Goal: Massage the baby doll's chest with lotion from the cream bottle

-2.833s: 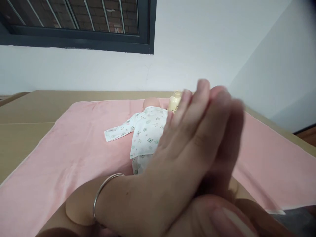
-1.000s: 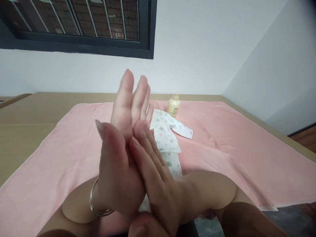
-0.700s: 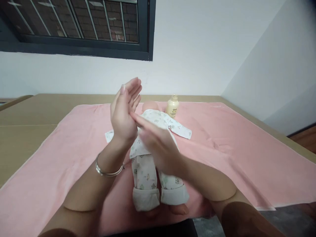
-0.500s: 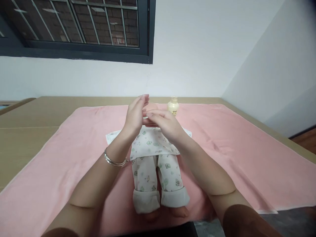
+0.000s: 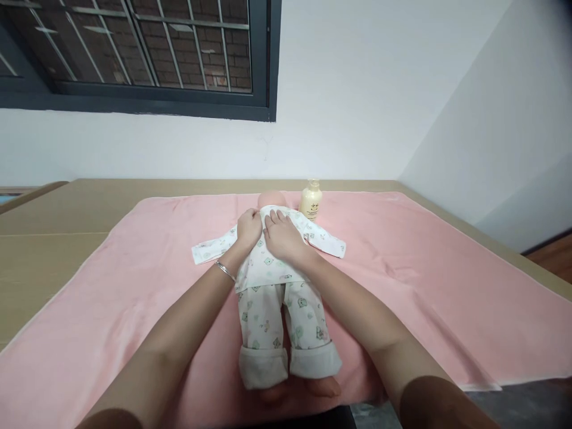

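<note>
A baby doll (image 5: 271, 199) lies stretched out on a pink blanket, its bald head away from me. It wears a white patterned shirt (image 5: 263, 268) and matching trousers (image 5: 261, 319) with rolled cuffs; its bare feet show below. My right hand (image 5: 283, 237) rests flat on the upper torso, fingers extended and slightly apart. Beside it, my left hand (image 5: 249, 227), a silver bangle on the wrist, is curled at the shirt's shoulder edge. Its fingertips are mostly hidden, but the fingers look closed on the fabric. Whether the doll is face up or face down I cannot tell.
A pale yellow bottle (image 5: 310, 201) stands just right of the doll's head. Under everything the pink blanket (image 5: 402, 286) covers much of a wooden table (image 5: 53, 238). Behind are a white wall (image 5: 339, 89) and a dark-framed barred window (image 5: 179, 104).
Both hands, held together above the doll's chest before, have parted and come down onto its upper torso. The doll's head and sleeves now show more fully.
</note>
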Motion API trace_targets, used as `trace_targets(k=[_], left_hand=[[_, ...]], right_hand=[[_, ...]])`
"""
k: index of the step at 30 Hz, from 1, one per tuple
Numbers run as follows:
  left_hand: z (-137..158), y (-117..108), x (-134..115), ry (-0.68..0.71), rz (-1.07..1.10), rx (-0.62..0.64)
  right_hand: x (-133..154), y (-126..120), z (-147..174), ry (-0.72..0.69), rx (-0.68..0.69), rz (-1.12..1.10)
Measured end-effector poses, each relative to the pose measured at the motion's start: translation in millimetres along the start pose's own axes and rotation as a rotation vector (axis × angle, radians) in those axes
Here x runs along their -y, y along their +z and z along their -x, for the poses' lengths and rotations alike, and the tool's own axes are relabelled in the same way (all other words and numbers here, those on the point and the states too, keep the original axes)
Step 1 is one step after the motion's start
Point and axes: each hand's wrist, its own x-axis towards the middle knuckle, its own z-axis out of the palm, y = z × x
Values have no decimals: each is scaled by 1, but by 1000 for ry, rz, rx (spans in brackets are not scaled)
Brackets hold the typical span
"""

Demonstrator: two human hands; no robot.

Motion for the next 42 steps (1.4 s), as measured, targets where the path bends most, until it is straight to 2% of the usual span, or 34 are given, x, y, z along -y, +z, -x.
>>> trace_targets(k=[7,12,14,16,18,19,21,23,25,27,29,32,35,37,39,42], left_hand=[[1,9,17,106,-121,-18],[3,9,18,95,-130,-25],[5,9,18,96,-126,-31],[5,9,17,95,-139,-32],[5,9,16,97,-170,-25],[5,8,15,99,-183,-22],[5,9,15,107,-192,-22],[5,9,13,107,-185,-24],[6,9,12,96,-179,-23],[7,9,9,88,-183,-21],[8,9,7,81,-202,-22],[9,8,5,77,-238,2],[9,7,5,95,-252,17],[9,7,6,108,-261,5],[8,8,6,114,-266,-3],[8,9,6,108,-267,-7]], right_hand=[[-33,9,-25,108,-55,-145],[-25,11,-11,171,-29,-29],[-17,12,-4,76,-64,26],[-15,13,-4,-93,-70,16],[-21,11,-11,-225,-45,-49],[-28,10,-16,-238,-35,-89],[-42,8,-26,-159,-41,-159],[-52,7,-32,-21,-63,-192],[-52,8,-32,91,-74,-173],[-43,10,-25,147,-92,-108],[-28,12,-16,134,-120,-26],[-12,13,-7,-39,-112,33],[-17,10,-10,-172,-55,-35],[-30,7,-17,-153,-47,-112],[-42,6,-24,-76,-64,-158],[-44,7,-24,65,-96,-123]])
